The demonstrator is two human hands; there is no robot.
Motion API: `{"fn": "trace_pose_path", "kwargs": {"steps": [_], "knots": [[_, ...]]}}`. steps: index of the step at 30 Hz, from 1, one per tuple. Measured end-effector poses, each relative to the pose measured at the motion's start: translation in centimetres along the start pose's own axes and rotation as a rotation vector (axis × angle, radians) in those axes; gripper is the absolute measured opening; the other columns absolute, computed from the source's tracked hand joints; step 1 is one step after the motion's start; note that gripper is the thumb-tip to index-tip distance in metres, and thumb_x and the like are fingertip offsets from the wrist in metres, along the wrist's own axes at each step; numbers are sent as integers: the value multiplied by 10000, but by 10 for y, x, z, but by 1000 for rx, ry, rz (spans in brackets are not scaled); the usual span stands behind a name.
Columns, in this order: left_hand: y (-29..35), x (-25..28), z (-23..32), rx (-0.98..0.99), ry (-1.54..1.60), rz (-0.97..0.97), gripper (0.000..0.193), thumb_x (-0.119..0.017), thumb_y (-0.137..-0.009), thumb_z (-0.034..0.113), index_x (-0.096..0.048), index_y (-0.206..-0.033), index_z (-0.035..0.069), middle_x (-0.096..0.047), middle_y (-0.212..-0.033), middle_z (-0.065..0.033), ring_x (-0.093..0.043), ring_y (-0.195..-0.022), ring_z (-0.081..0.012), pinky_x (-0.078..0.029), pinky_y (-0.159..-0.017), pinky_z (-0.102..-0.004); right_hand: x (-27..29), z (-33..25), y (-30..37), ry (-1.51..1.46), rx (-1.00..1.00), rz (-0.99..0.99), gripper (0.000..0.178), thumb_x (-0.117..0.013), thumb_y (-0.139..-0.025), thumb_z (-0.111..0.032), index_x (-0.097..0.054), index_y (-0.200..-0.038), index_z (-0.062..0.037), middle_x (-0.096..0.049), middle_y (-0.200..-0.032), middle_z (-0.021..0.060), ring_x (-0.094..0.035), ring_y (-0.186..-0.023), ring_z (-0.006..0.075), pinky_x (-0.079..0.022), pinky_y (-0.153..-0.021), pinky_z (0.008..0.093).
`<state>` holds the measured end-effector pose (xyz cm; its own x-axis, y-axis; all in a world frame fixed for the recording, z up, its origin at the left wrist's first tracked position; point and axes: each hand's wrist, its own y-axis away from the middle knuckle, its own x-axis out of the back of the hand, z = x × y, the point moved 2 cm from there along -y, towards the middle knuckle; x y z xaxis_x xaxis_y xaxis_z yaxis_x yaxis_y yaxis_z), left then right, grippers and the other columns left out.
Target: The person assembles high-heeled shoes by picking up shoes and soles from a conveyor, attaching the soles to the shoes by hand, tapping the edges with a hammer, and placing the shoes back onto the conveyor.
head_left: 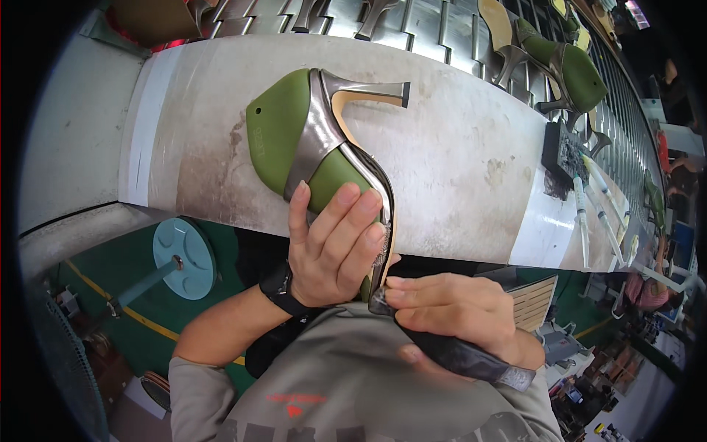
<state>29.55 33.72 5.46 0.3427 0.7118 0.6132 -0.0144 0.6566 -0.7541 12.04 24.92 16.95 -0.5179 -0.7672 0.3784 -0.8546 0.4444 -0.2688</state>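
Note:
A high-heeled shoe (324,147) in shiny metallic grey, with a tan sole edge, sits on a green shoe last (278,125). Its heel points to the upper right and its toe comes down toward my body. My left hand (335,247) is wrapped round the forepart, fingers across the green last and thumb side hidden behind. At the toe, my right hand (456,309) closes on a dark flat tool (464,357) with a greyish end. A dark shiny tip (380,302) by my right fingertips touches or nearly touches the toe; I cannot tell which.
A pale, stained workbench (449,147) lies beneath the shoe. Behind it runs a metal slat conveyor (420,26) bearing more shoes on green lasts (582,77). A black block (563,151) and several thin brushes or syringe-like sticks (604,210) lie at the right end. A light-blue round plate (184,258) stands below left.

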Motion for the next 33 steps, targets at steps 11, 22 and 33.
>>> {"fn": "trace_pose_path", "kwargs": {"steps": [11, 22, 33], "knots": [[3, -1, 0, 27, 43, 8, 425, -650, -1065, 260, -519, -1445, 121, -602, -1493, -117, -582, -1415, -321, -296, -1239, -689, 15, 12, 4, -327, -278, 278, 374, -775, -903, 1, -649, -1247, 78, -734, -1240, 301, -736, -1191, 384, -581, -1051, 446], [10, -7, -4, 10, 91, 74, 337, -547, -1096, 258, -541, -1424, 178, -610, -1501, -33, -542, -1460, -256, -230, -1261, -715, 47, 20, -67, -128, -244, -102, 252, -825, -817, -39, -744, -1040, 46, -786, -957, 211, -806, -969, 332, -654, -852, 391], [11, -7, -2, 28, 70, 78, 397, -515, -1110, 258, -504, -1484, 123, -595, -1512, -104, -553, -1452, -307, -249, -1248, -722, 4, -2, -12, -88, -145, 14, 320, -856, -791, -29, -720, -1055, 89, -771, -1060, 271, -790, -1014, 395, -654, -900, 425]]}}
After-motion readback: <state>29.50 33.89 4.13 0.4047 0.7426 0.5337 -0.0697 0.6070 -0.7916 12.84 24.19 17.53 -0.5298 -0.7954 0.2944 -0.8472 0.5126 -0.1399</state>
